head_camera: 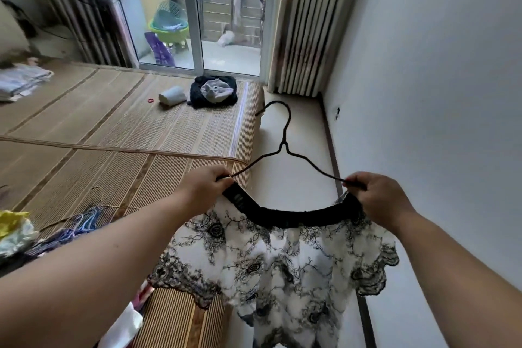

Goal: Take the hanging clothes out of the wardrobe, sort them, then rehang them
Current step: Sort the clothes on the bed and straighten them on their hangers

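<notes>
Gripping one hanger [285, 147], one lace top [282, 257]: two hands, left hand [204, 185], right hand [380, 196].

Ahead, the floor strip [308, 127] lies open (wall [423, 79] close right, mat [141, 133] left).

Woven mat [118, 121] bearing dark clothes [213, 92], hangers [84, 222]

At centre frame, the left hand [207, 183] and right hand [375, 195] each gripped one end of a black wire hanger [285, 147] together with the black neckband of a white, black-laced blouse [279, 265] hanging below. A woven mat [118, 121] filled the left.
</notes>
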Tool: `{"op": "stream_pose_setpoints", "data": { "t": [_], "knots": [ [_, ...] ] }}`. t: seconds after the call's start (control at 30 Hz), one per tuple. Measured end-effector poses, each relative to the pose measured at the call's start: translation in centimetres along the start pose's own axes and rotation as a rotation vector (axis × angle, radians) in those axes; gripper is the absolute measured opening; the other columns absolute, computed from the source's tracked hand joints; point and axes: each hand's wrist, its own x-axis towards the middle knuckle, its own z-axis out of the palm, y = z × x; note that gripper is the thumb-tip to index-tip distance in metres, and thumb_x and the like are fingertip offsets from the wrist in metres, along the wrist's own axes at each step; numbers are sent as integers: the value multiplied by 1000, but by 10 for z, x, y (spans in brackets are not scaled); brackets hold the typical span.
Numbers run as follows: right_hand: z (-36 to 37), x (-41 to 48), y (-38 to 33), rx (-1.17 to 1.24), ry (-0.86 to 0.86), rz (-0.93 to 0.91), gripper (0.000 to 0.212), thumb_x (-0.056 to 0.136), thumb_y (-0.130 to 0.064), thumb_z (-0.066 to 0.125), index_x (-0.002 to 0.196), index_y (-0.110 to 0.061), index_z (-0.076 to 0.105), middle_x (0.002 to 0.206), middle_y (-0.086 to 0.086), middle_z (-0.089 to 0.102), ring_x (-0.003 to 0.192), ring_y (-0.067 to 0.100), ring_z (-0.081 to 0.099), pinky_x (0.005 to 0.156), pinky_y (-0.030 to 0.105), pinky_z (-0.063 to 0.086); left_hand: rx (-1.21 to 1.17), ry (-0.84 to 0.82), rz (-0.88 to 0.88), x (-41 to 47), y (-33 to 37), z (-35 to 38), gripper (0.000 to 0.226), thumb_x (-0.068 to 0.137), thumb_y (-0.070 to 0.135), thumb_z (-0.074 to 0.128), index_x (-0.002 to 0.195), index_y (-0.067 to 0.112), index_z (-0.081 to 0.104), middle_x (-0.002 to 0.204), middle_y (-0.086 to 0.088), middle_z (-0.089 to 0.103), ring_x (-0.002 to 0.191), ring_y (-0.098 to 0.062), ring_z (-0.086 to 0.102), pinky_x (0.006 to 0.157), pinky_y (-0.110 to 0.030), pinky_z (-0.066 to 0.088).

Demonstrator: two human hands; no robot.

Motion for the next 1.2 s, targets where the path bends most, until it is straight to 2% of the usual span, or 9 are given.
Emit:
{"op": "stream_pose_setpoints", "data": {
  "t": [0.13, 0.23, 0.33, 0.43, 0.73, 0.87, 0.97, 1.07, 1.2],
  "knots": [
    [-5, 71, 8, -8, -66, -4, 17, 91, -14, 59, 100, -21, 72, 87, -9, 64, 85, 10, 56, 65, 1, 33, 8, -6, -71, 56, 4, 2, 19, 95, 29, 52, 78, 33, 60, 68, 1, 61, 47, -10, 45, 38, -17, 31],
    [-6, 122, 11, -8, -119, -8, 17, 91, -13, 58, 95, -23, 71, 87, -8, 64, 83, 9, 56, 63, 2, 36, 13, 9, -105, 88, 6, 5, 17, 95, 31, 52, 81, 32, 61, 71, 1, 63, 51, -13, 49, 43, -23, 35],
    [3, 185, 11, -9, -200, -37, 18, 90, -11, 59, 93, -23, 72, 90, -5, 66, 87, 13, 59, 70, 15, 41, 36, 29, -162, 119, 1, 8, 16, 95, 32, 51, 82, 31, 61, 71, 4, 62, 51, -11, 49, 43, -20, 35],
    [22, 256, 6, -72, -269, -125, 17, 90, -12, 60, 97, -21, 73, 92, -4, 67, 88, 15, 59, 76, 22, 41, 26, 61, -250, 153, -10, 11, 15, 96, 31, 50, 85, 28, 60, 76, 4, 63, 56, -11, 53, 47, -22, 40],
    [95, 427, -56, -257, -511, -409, 18, 91, -16, 59, 102, -22, 72, 89, 0, 66, 80, 20, 59, 68, 25, 43, -46, 270, -601, 211, -50, 18, 10, 95, 35, 49, 91, 35, 58, 86, 11, 64, 78, -14, 62, 61, -30, 51],
    [144, 466, -104, -298, -570, -592, 19, 90, -16, 61, 104, -19, 72, 93, 2, 70, 79, 18, 59, 67, 27, 47, -8, 357, -699, 220, -75, 1, 18, 97, 34, 48, 100, 25, 63, 81, 12, 58, 78, -12, 54, 55, -23, 35],
    [191, 491, -139, -341, -604, -695, 20, 92, -17, 58, 107, -19, 71, 97, 1, 70, 75, 13, 55, 56, 14, 39, -12, 393, -789, 228, -110, -16, 18, 97, 34, 47, 92, 24, 61, 80, 8, 58, 79, -16, 54, 60, -28, 39],
    [243, 513, -174, -421, -621, -791, 22, 95, -20, 54, 111, -22, 68, 99, -1, 70, 77, 11, 57, 53, 13, 39, -13, 408, -845, 240, -150, -35, 17, 97, 33, 47, 87, 26, 58, 76, 9, 56, 75, -16, 53, 57, -28, 36],
    [334, 539, -219, -509, -595, -931, 25, 94, -19, 51, 110, -31, 66, 100, -9, 69, 91, 14, 63, 72, 26, 51, -28, 454, -972, 256, -222, -61, 22, 97, 31, 49, 105, 17, 64, 100, -4, 66, 87, -22, 55, 70, -30, 42]
  ]
}}
